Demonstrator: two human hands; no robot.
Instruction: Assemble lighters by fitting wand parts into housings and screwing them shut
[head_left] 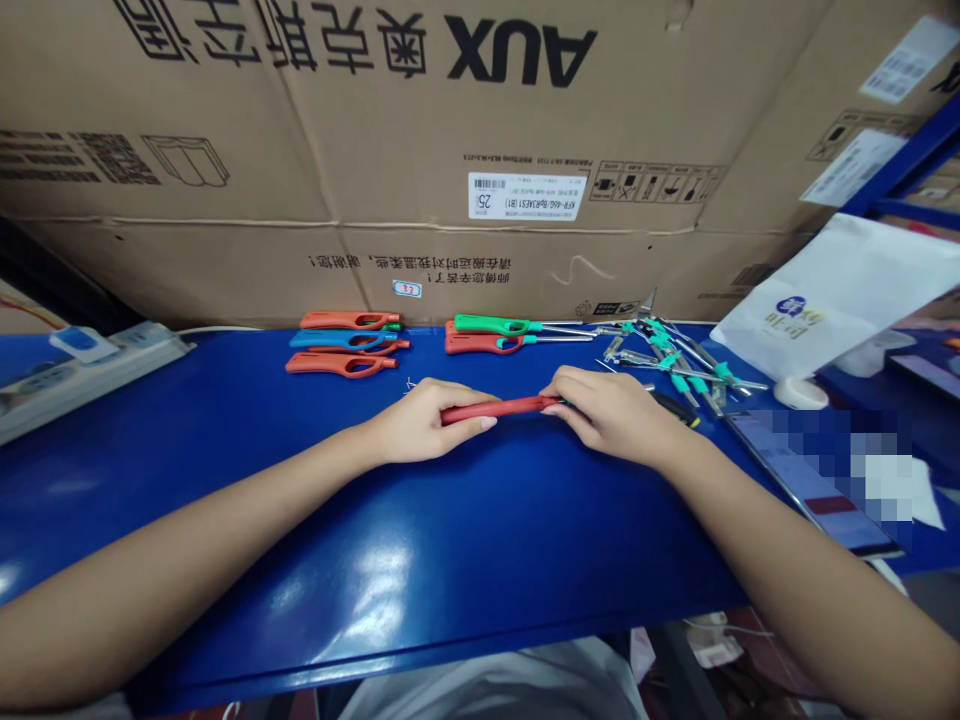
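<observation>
Both my hands hold one red lighter handle [496, 408] level, just above the blue table [450, 540]. My left hand [420, 422] is wrapped round its left end, fingers closed. My right hand [609, 410] pinches its right end, where a thin metal part sticks out. Behind them lie finished lighters: three red and blue ones [346, 342] at the left, a green one [499, 325] over a red one [487, 345] in the middle.
Several loose metal-and-teal lighter parts [675, 360] lie at the right rear. A power strip [82, 365] sits at the far left. A white bag [832, 295], a tape roll [801, 393] and a phone [817, 480] are at the right. Big cardboard boxes [465, 150] wall off the back.
</observation>
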